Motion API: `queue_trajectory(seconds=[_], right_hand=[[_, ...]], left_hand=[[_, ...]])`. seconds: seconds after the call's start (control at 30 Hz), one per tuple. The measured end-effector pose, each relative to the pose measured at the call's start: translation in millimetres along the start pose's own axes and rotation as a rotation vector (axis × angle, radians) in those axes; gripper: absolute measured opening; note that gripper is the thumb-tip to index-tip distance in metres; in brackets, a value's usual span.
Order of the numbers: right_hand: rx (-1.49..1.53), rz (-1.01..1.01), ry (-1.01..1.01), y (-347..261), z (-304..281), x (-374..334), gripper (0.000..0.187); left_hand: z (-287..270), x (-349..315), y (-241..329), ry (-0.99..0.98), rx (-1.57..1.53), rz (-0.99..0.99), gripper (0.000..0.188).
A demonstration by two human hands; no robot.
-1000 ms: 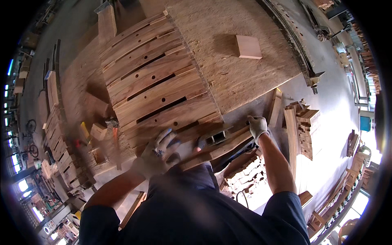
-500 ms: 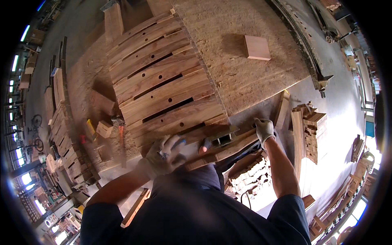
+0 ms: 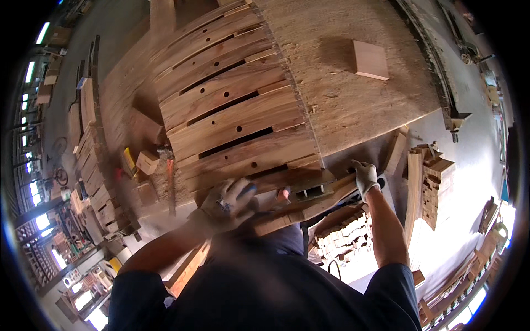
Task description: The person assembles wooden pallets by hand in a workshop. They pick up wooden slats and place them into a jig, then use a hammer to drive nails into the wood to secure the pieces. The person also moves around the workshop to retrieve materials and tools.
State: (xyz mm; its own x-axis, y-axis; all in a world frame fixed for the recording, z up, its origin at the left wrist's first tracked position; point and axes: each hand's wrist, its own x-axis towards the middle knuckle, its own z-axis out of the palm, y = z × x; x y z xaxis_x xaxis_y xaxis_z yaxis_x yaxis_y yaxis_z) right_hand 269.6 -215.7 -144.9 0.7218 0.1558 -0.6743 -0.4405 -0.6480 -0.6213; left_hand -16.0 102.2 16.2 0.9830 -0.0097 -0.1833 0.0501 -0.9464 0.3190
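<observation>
Closest in, holding a curved wooden board (image 3: 306,211) slantwise, just short of the slotted boards (image 3: 237,113). Gripping its right end with the gloved right hand (image 3: 364,177), fingers curled round; at the other end, keeping the gloved left hand (image 3: 226,201) near the wood — too blurred to tell whether clasping or merely resting. Could slip or swing at the left, if held firmly only on the right; could also knock the grey-brown piece (image 3: 326,182) just beyond, being so close. Further on, could scuff or shift the slotted boards, side by side on the worktop (image 3: 342,110), by catching their near edge. Container-like, to make out: only slots and round holes in those boards — dark inside, contents impossible to tell. Beyond, on the same worktop, a pale wooden block (image 3: 371,59).
</observation>
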Motion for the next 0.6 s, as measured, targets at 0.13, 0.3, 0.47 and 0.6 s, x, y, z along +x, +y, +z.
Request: queue_trajectory(seconds=[0.13, 0.3, 0.47, 0.6], right_hand=[[0.114, -0.025, -0.085, 14.8, 4.6, 8.7, 0.027], [0.051, -0.043, -0.021, 22.9, 15.2, 22.2, 0.027], [0.015, 0.065, 0.208, -4.8, 19.5, -3.0, 0.035], [-0.063, 0.037, 0.329, -5.5, 17.6, -17.5, 0.039]], left_hand=[[-1.8, -0.2, -0.8, -0.032, -0.024, -0.017, 0.060], [11.6, -4.7, -5.1, 0.007, -0.005, 0.025, 0.056], [0.5, -3.7, 7.0, 0.155, -0.004, 0.068, 0.059], [-10.2, -5.0, 67.7, -0.024, -0.204, 0.052, 0.067]])
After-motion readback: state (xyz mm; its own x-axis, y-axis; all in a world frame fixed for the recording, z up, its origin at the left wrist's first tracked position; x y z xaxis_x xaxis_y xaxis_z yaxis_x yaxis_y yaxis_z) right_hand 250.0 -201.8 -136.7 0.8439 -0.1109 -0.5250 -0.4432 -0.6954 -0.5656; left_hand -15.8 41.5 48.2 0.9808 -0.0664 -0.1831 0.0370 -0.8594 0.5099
